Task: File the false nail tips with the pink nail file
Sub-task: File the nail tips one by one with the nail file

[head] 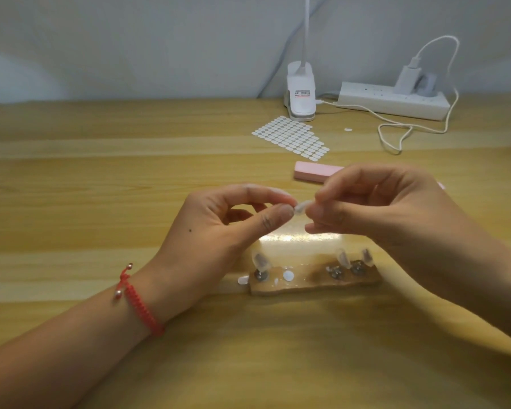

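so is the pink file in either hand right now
No, the file lies on the table behind the right hand, which pinches a nail tip together with the left hand.

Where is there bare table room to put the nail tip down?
Bare: the table's left half, beyond the sticker sheet and left hand; the near strip before the nail stand. Crowded: back right, pink file behind the right hand, lamp base, power strip, cable. Both hands pinch the nail tip.
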Available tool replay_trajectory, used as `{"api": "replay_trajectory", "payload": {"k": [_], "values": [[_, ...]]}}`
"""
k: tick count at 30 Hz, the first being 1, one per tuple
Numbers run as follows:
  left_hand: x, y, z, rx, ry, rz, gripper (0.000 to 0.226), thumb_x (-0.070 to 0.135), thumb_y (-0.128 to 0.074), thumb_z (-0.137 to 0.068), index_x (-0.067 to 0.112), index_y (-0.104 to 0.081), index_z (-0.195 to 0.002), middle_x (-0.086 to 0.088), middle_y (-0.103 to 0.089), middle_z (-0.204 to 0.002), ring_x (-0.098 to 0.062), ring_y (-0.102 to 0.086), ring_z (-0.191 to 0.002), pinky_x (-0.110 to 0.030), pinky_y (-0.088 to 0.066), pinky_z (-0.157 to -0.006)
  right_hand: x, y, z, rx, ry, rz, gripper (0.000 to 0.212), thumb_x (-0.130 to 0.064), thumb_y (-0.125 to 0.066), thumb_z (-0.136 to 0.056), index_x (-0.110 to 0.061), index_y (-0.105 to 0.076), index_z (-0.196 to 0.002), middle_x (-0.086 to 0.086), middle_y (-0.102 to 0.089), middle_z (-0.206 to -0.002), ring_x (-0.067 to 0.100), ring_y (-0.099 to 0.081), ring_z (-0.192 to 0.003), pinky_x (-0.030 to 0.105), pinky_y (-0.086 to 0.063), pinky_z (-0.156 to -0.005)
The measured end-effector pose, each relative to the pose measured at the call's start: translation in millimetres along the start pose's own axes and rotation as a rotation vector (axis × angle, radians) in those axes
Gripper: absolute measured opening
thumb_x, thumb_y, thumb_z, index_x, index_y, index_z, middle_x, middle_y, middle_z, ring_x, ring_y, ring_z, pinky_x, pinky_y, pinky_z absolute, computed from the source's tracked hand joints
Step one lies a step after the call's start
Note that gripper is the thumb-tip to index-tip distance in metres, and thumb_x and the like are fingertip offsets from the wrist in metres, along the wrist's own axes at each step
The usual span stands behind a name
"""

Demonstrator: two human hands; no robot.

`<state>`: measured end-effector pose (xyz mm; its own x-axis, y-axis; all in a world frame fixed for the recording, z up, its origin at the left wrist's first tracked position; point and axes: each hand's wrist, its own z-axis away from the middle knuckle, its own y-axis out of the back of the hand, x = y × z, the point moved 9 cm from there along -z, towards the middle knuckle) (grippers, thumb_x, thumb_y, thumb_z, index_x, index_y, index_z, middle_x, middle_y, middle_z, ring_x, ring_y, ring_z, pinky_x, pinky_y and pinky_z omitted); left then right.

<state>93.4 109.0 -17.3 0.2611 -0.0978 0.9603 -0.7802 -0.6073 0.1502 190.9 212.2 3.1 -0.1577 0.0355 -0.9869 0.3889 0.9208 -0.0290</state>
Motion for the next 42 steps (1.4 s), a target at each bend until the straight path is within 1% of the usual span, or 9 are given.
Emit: {"api": "replay_trajectory", "payload": {"k": [10,13,16,24,27,32,37,39,42], "values": [[1,1,0,-0.017,-0.049,-0.017,0.018,0.039,-0.077,-0.067,0.031,-0.077,-0.083,0.012,-0.072,-0.086,-0.011,-0.064,-0.084,-0.028,-0.053,-0.078,14,-4,0,-0.01,-0.092,-0.104,0.017,-0.018,-0.078,-0.051,-0.014,-0.075,-0.067,0.013,-0.073,-0.075,0.019,-0.072,-0.069,0.026,-0.059,-0.066],[3,0,0,-0.017,-0.071,-0.036,0.016,0.036,-0.076,-0.068,0.031,-0.077,-0.083,0.013,-0.072,-0.085,-0.017,-0.064,-0.085,-0.03,-0.053,-0.078,18,-4,1,-0.016,-0.127,-0.14,0.015,-0.017,-0.077,-0.052,-0.015,-0.075,-0.066,0.012,-0.073,-0.074,0.017,-0.072,-0.07,0.027,-0.059,-0.066],[5,0,0,-0.027,-0.098,-0.087,0.011,0.032,-0.076,-0.072,0.028,-0.077,-0.082,0.012,-0.072,-0.086,-0.023,-0.064,-0.087,-0.033,-0.052,-0.078,17,-3,2,-0.023,-0.14,-0.099,0.016,-0.018,-0.077,-0.051,-0.016,-0.076,-0.066,0.012,-0.073,-0.074,0.017,-0.072,-0.07,0.025,-0.059,-0.066],[13,-2,2,-0.017,-0.16,-0.177,0.009,0.029,-0.072,-0.073,0.03,-0.074,-0.082,0.013,-0.072,-0.085,-0.02,-0.061,-0.083,-0.033,-0.05,-0.076,9,-3,1,-0.051,-0.085,0.055,0.014,-0.018,-0.076,-0.057,-0.016,-0.076,-0.071,0.008,-0.074,-0.074,0.02,-0.073,-0.072,0.023,-0.059,-0.067],[18,-4,4,-0.031,-0.193,-0.208,0.013,0.03,-0.077,-0.071,0.028,-0.074,-0.084,0.015,-0.071,-0.087,-0.017,-0.061,-0.086,-0.032,-0.049,-0.076,11,-4,0,-0.093,-0.111,0.071,0.02,-0.016,-0.075,-0.061,-0.017,-0.076,-0.081,0.007,-0.074,-0.08,0.02,-0.073,-0.078,0.028,-0.061,-0.073],[23,-4,5,-0.008,-0.229,-0.252,0.014,0.033,-0.077,-0.072,0.028,-0.074,-0.084,0.003,-0.063,-0.094,-0.014,-0.06,-0.098,-0.02,-0.044,-0.086,4,-17,5,-0.243,-0.119,0.144,0.042,-0.018,-0.063,-0.078,-0.025,-0.062,-0.119,-0.002,-0.076,-0.102,0.01,-0.072,-0.097,0.014,-0.054,-0.08],[31,-6,9,0.019,-0.297,-0.362,0.014,0.036,-0.074,-0.075,0.031,-0.072,-0.088,0.001,-0.053,-0.093,-0.009,-0.056,-0.098,-0.013,-0.04,-0.086,0,-21,8,-0.273,-0.103,0.165,0.045,-0.016,-0.057,-0.081,-0.026,-0.056,-0.125,0.002,-0.076,-0.102,0.011,-0.071,-0.099,0.015,-0.053,-0.086],[32,-7,10,0.023,-0.311,-0.36,0.013,0.036,-0.067,-0.077,0.032,-0.071,-0.089,0.003,-0.053,-0.093,-0.007,-0.056,-0.095,-0.013,-0.04,-0.085,-2,-22,8,-0.272,-0.082,0.159,0.044,-0.015,-0.056,-0.082,-0.025,-0.055,-0.125,0.005,-0.076,-0.103,0.012,-0.072,-0.099,0.017,-0.053,-0.087],[28,-6,8,0.025,-0.258,-0.282,0.012,0.039,-0.071,-0.075,0.034,-0.072,-0.086,0.005,-0.052,-0.091,-0.003,-0.054,-0.093,-0.015,-0.041,-0.085,-1,-21,7,-0.274,-0.073,0.142,0.043,-0.014,-0.056,-0.086,-0.023,-0.055,-0.128,0.008,-0.075,-0.107,0.016,-0.071,-0.103,0.021,-0.053,-0.091]]}}
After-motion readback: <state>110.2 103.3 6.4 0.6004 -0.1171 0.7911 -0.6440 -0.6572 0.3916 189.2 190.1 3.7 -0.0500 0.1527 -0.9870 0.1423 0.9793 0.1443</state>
